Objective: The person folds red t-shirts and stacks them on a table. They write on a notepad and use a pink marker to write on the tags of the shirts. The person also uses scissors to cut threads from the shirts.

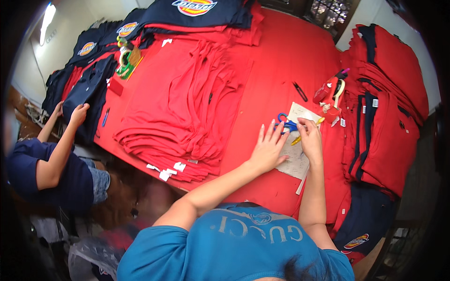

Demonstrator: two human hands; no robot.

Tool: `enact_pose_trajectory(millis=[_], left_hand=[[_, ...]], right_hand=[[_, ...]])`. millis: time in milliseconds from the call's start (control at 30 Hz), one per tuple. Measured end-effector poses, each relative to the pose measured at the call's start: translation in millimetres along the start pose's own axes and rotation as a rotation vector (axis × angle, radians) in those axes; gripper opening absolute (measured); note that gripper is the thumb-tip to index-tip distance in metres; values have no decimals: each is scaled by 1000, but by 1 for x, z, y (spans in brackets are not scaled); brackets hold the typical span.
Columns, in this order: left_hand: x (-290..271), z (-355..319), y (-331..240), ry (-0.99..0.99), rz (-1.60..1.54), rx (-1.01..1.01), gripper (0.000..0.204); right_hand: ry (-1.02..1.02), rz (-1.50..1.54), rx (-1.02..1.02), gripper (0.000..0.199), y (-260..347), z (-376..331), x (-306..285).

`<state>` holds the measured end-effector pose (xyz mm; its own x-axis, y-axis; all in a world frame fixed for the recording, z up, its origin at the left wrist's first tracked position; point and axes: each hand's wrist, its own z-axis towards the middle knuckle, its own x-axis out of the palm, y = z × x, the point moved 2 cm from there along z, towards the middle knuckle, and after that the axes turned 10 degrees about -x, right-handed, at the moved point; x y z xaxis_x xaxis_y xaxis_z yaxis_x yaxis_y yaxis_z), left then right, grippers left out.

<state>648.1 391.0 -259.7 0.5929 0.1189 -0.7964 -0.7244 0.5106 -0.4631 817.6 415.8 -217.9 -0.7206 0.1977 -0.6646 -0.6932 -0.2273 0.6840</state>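
Observation:
My left hand (268, 149) lies flat with spread fingers on a white written sheet of paper (296, 164) on the red-covered table (276, 70). My right hand (310, 136) is beside it, fingertips bunched at the sheet's upper part; whether they pinch something is hidden. Blue-handled scissors (286, 124) lie just beyond both hands, and a yellow pen (296, 140) lies between them.
A fanned stack of red shirts (187, 107) fills the table's middle. Red and navy stacks (384, 117) stand at the right, and navy shirts (187, 11) lie at the far edge. Black snips (300, 91) and red tape tools (328, 91) are nearby. Another person's hands (78, 114) rest on navy garments at the left.

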Motion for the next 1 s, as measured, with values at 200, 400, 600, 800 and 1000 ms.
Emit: enact_pose_trajectory(millis=[200, 400, 600, 800, 1000], left_hand=[[-180, -68, 109, -505, 45, -182, 52], [-213, -95, 202, 112, 295, -358, 94], [-181, -95, 188, -201, 189, -350, 91], [-231, -46, 279, -152, -895, -770, 44], [-271, -25, 219, -52, -431, -593, 64]], right_hand=[[600, 783, 87, 40, 63, -21, 99], [805, 522, 156, 78, 117, -4, 196], [744, 703, 36, 36, 169, 39, 190], [392, 1019, 107, 32, 198, 42, 161], [680, 841, 208, 51, 223, -38, 243]])
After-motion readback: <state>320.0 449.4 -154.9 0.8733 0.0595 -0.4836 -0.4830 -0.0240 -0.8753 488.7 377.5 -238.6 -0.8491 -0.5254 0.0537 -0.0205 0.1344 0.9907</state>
